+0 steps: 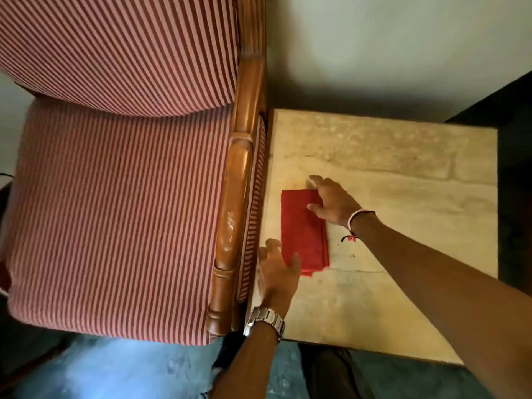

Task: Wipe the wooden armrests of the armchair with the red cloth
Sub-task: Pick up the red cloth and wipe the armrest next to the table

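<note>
A folded red cloth [304, 231] lies flat on a pale side table [388, 174] just right of the armchair. My right hand [334, 201] rests on the cloth's far right corner, fingers spread. At the cloth's near left edge my left hand [277, 275], with a metal watch on the wrist, has its fingers apart and the thumb touches the cloth. The armchair's wooden armrest [239, 197] runs between the striped seat cushion [115, 220] and the table, with a scuffed patch near its front. The other armrest is out of view.
The striped back cushion [121, 50] fills the upper left. A pale wall [403, 47] stands behind the table and a dark surface [515, 174] borders its right side. Below is bluish floor [129, 370], with my dark shoe near the table's front edge.
</note>
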